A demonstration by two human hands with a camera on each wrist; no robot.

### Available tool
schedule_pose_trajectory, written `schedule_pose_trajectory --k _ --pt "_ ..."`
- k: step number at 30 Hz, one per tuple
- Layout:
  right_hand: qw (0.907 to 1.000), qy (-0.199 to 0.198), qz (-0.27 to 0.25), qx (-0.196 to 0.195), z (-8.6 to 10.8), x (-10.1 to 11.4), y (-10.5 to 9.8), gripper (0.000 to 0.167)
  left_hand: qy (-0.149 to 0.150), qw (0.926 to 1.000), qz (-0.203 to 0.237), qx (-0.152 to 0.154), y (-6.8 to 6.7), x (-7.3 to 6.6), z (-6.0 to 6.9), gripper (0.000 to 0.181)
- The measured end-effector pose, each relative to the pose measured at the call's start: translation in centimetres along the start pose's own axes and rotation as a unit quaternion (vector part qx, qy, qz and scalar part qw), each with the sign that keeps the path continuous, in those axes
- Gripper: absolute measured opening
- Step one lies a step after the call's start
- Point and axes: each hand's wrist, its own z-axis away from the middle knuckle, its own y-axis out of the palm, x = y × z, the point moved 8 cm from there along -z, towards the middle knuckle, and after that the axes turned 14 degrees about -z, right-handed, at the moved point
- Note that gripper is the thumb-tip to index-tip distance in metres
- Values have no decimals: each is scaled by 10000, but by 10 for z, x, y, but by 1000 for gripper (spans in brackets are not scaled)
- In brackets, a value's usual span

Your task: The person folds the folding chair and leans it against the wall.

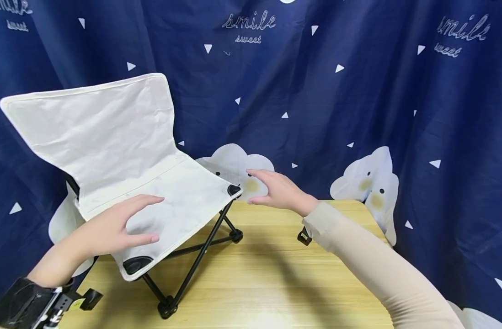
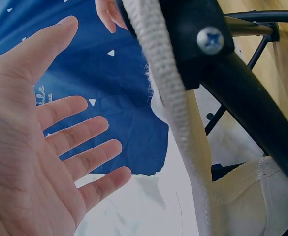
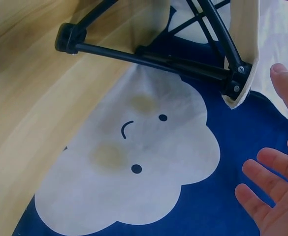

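A white fabric folding chair (image 1: 181, 183) with thin black crossed legs (image 1: 199, 256) stands unfolded on the wooden table, its backrest (image 1: 98, 123) at the far left. In the head view my left hand (image 1: 107, 228) is over the near left part of the seat, thumb and fingers apart, holding nothing. The left wrist view shows its palm (image 2: 40, 142) beside the seat's edge and a black corner bracket (image 2: 203, 44). My right hand (image 1: 281, 192) is in the air to the right of the seat's black corner (image 1: 233, 189), fingers spread, apart from the chair in the right wrist view.
The light wooden table (image 1: 275, 278) ends at the right near a hanging dark blue curtain (image 1: 358, 100) with white clouds and triangles. That curtain runs behind the chair and along both sides. A black wrist mount (image 1: 41, 301) is strapped to the left forearm.
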Motion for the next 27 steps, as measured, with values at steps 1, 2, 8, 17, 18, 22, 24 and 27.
schedule_pose_trajectory --k 1,2,8,17,18,22,24,27 --pt "10000 -3 13 8 -1 0 1 86 44 10000 7 -55 0 -1 1 82" --pt "10000 -26 23 3 -1 1 2 85 86 9999 18 -99 0 -1 1 82" --pt "9995 -253 148 -71 -5 6 8 81 167 9997 -46 -166 1 -2 5 85" --pt "9994 -324 -73 -40 -8 10 15 77 178 9997 -120 -147 0 -4 9 87" --pt "9994 -321 -77 -43 -9 10 16 77 171 9997 -121 -129 0 -4 9 87" --pt "9995 -303 -39 -48 -10 10 17 77 169 9997 -149 -68 0 -6 10 87" --pt "9996 -284 -19 -43 -11 10 18 77 180 9997 -180 -67 0 -6 11 87" --pt "9997 -244 -52 -40 -12 10 18 77 195 9995 -219 -90 0 -7 12 88"
